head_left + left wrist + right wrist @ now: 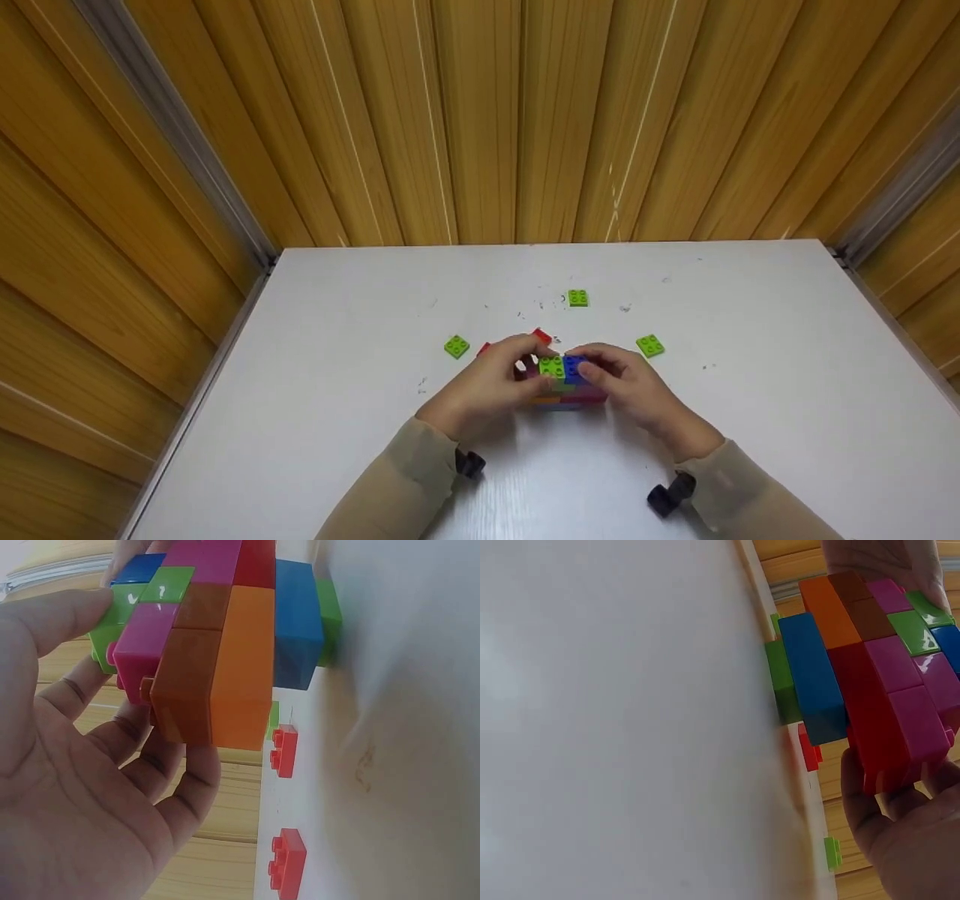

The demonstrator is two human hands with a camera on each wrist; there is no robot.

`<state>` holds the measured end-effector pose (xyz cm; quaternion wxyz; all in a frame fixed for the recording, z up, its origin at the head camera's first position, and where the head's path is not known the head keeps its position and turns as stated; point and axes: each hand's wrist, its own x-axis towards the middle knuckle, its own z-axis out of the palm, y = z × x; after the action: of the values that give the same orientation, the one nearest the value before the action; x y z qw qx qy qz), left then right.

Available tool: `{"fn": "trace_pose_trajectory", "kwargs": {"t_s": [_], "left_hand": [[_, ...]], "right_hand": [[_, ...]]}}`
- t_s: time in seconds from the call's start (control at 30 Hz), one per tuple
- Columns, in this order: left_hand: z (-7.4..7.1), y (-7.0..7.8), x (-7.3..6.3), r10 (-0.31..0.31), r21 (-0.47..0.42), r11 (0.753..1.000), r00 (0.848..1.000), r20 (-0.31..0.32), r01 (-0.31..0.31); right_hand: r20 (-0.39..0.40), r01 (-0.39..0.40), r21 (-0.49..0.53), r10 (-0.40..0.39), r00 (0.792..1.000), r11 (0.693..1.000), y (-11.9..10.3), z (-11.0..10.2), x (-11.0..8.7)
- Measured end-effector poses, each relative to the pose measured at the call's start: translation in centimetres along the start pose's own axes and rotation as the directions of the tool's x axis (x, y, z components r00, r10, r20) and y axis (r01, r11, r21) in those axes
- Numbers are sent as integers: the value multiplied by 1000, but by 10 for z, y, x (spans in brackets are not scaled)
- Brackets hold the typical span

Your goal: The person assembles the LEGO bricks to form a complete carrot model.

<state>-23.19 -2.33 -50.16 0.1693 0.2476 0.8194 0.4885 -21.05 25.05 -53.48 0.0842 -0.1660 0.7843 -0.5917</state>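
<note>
The person's left hand (pixel 491 384) gripped the brick stack (pixel 581 393), its thumb against the near face by the green top brick (pixel 552 367) and its other fingers bent round behind. The right hand (pixel 637 388) held the other end, thumb at the blue top brick (pixel 574 370), fingers curled behind the stack. The two top bricks sat side by side, studs up.

From the head, I saw little beyond those two tops and a slim strip of the front. The left wrist view gave the tall left end, with an orange brick (pixel 241 667) and a brown brick (pixel 187 675) there. The right wrist view brought out a red end brick (pixel 877 720) held by the right fingers, and, below, a blue lower brick (pixel 810 679) over a lowest green brick (pixel 781 682). I couldn't tell whether that lowest one touched the white table (pixel 300 450).

Just past the left hand lay a near red brick (pixel 484 349), partly hidden from above, and a far red brick (pixel 541 336); the left wrist view showed both more fully. Around them were a left green brick (pixel 457 346), a far green brick (pixel 577 298) and a right green brick (pixel 650 345), all well apart.

Broad stretches of tabletop separated the hands from both side edges, and the far edge met the wood-panelled wall (pixel 480 120) well beyond the stack.
</note>
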Motion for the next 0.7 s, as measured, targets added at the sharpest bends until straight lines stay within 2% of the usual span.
{"fn": "trace_pose_trajectory", "kwargs": {"t_s": [0.1,0.17,0.27,0.33,0.43,0.57,0.7], "left_hand": [[0,0,0,17,6,1000,1000,-2,-17],[1,0,0,29,10,1000,1000,-2,-29],[1,0,-1,36,14,999,999,-4,-36],[1,0,-1,27,14,1000,1000,-7,-27],[0,0,-1,20,15,1000,1000,-10,-20],[-1,1,-1,22,30,999,1000,-8,-22],[-2,1,-2,28,71,997,1000,-3,-28]], "right_hand": [[60,-33,129,26,998,991,5,-6,-2],[112,-71,259,42,993,963,8,-11,-3],[165,-104,392,41,985,914,13,-20,-6],[181,-98,399,27,983,912,16,-24,-7],[179,-80,344,18,984,936,19,-28,-6],[146,-83,262,46,988,962,20,-28,-5],[122,-73,246,44,992,966,21,-26,-5]]}}
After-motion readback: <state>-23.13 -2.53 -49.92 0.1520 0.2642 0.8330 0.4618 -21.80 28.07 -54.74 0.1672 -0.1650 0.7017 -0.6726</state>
